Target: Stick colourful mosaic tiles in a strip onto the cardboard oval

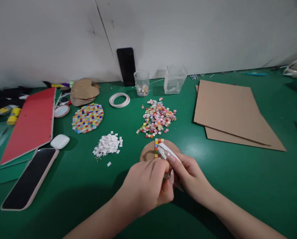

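A round cardboard disc [147,150] lies in front of me, with short rows of small coloured square tiles [156,148] on it. Over its right side, my right hand [191,174] pinches a narrow white loop [170,151] that looks like tape. My left hand [148,182] is closed beside it, over the near part of the disc, with fingertips drawn together. Whatever sits between those fingertips is hidden. Just beyond the disc is a heap of loose coloured tiles [158,118]. Left of it lies a pile of small white squares [108,145].
A tile-covered disc [88,118], a white tape roll [119,100] and a phone [30,179] lie to the left. At the back stand a glass [141,81], a clear square container [175,79] and another phone [126,66]. Cardboard sheets [225,108] lie right.
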`<move>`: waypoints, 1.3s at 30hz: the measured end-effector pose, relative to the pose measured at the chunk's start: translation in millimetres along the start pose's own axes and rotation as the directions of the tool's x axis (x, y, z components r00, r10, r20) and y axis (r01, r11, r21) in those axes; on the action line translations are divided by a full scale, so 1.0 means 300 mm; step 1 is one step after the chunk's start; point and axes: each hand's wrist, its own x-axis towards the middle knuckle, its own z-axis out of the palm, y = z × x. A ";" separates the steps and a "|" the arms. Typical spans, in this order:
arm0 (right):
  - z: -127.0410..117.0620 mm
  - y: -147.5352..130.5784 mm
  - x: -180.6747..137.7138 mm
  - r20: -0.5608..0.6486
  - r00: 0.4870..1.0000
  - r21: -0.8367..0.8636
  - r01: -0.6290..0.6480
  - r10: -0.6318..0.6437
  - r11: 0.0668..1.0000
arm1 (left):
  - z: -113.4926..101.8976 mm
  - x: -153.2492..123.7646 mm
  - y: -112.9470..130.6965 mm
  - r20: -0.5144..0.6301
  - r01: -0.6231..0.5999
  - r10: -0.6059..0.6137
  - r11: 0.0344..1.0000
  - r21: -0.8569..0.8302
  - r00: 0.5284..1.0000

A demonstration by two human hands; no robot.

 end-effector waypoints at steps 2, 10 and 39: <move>-0.004 0.003 0.004 -0.007 0.997 -0.123 0.071 -0.073 0.990 | 0.010 0.001 -0.005 -0.015 -0.005 0.006 0.999 0.051 1.000; -0.018 0.004 0.012 -0.046 0.976 -0.399 0.177 -0.213 0.900 | 0.013 0.009 -0.016 0.050 0.040 -0.042 0.999 0.023 0.998; -0.009 -0.014 0.005 -0.117 0.983 -0.200 0.114 -0.139 0.973 | -0.044 0.015 -0.013 0.345 0.502 -0.366 0.622 -0.601 0.865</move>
